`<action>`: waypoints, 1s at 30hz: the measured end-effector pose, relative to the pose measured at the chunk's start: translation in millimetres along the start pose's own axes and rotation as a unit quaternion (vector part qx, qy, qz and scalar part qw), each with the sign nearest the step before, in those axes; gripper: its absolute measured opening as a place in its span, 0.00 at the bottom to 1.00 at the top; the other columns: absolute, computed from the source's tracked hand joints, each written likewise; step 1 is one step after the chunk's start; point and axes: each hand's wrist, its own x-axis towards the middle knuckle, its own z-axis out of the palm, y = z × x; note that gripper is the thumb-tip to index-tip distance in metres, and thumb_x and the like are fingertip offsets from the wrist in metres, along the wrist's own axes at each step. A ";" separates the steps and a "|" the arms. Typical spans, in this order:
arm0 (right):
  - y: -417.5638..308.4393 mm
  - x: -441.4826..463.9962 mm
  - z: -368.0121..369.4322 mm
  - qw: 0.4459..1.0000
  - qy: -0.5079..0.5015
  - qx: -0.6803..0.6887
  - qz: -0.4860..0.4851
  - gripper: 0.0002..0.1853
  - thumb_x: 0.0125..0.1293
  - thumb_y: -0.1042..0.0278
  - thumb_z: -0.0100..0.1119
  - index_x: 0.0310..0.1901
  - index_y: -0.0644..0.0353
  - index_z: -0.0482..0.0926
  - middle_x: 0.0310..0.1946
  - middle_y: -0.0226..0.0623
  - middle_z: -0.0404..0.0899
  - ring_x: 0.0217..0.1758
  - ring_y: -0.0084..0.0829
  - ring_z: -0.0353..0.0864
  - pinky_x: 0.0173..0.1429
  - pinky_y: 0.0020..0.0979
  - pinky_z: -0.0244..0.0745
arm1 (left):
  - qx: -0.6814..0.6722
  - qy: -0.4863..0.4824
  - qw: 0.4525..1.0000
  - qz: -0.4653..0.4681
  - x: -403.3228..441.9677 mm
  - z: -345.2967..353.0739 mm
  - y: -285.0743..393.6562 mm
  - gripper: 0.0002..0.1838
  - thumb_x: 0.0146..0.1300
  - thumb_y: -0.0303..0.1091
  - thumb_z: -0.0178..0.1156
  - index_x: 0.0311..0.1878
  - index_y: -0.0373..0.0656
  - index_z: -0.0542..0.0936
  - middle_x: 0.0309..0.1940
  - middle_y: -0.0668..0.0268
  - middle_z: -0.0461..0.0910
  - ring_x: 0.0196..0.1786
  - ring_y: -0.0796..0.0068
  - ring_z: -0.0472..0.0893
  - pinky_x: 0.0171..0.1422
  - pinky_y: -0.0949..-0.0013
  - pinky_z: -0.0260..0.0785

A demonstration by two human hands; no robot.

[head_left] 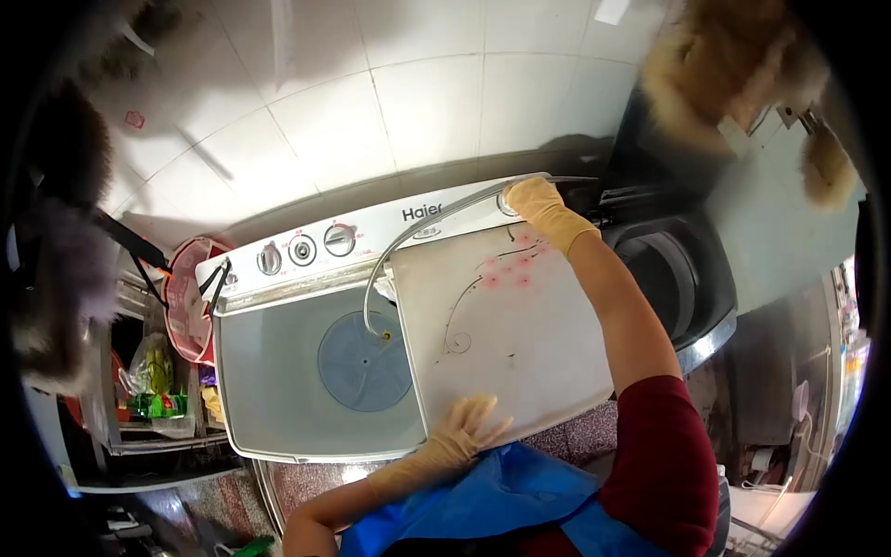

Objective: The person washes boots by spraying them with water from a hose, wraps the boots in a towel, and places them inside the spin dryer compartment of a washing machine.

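A white twin-tub washing machine with a "Haier" control panel (380, 227) stands before me. My right hand (536, 202), in a pale yellow rubber glove, is closed at the panel's rightmost dial (506, 203); its fingertips are partly hidden. My left hand (457, 434), gloved too, lies with fingers spread on the front edge of the flower-patterned spin-side lid (506, 343), which is down. A clear hose (380, 269) arches over the panel into the open wash tub (278, 371), ending over the blue-grey round pulsator (357, 371).
Three more controls, including a dial (340, 239), sit on the panel's left half. A red basket (188, 316) stands left of the machine. On the right is a dark open-topped tub (659, 274). Furry items (742, 74) hang at both upper sides. White tiles (427, 102) form the back wall.
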 end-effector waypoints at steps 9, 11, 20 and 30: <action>-7.2 -5.6 45.5 0.922 0.070 0.350 0.148 0.19 0.67 0.51 0.55 0.35 0.61 0.83 0.33 0.45 0.86 0.26 0.37 0.82 0.32 0.38 0.76 | -0.073 0.284 0.917 -0.272 -54.7 -129.2 -66.2 0.53 0.45 0.37 0.78 0.75 0.45 0.59 0.75 0.39 0.49 0.77 0.37 0.52 0.77 0.43 0.52; -17.6 -0.5 45.4 0.704 0.047 0.648 0.286 0.19 0.70 0.51 0.51 0.35 0.59 0.81 0.31 0.41 0.86 0.21 0.28 0.78 0.25 0.31 0.71 | -0.074 0.314 0.896 -0.305 -72.2 -136.1 -72.4 0.53 0.44 0.35 0.78 0.74 0.44 0.60 0.75 0.40 0.49 0.77 0.36 0.51 0.77 0.42 0.52; -43.7 8.8 29.7 0.053 0.071 0.937 0.339 0.11 0.74 0.61 0.46 0.35 0.51 0.77 0.22 0.21 0.76 0.14 0.15 0.64 0.16 0.19 0.56 | -0.017 0.287 0.827 -0.483 -165.3 -117.1 -51.6 0.54 0.47 0.32 0.76 0.77 0.47 0.56 0.78 0.42 0.43 0.79 0.38 0.46 0.78 0.42 0.48; -37.6 4.5 124.0 0.055 0.036 0.991 -0.117 0.28 0.71 0.55 0.58 0.64 0.67 0.69 0.42 0.39 0.82 0.35 0.26 0.78 0.35 0.20 0.75 | 0.018 0.409 0.665 -0.625 -322.0 -70.3 18.6 0.51 0.52 0.36 0.76 0.77 0.47 0.56 0.77 0.44 0.49 0.79 0.43 0.50 0.79 0.47 0.49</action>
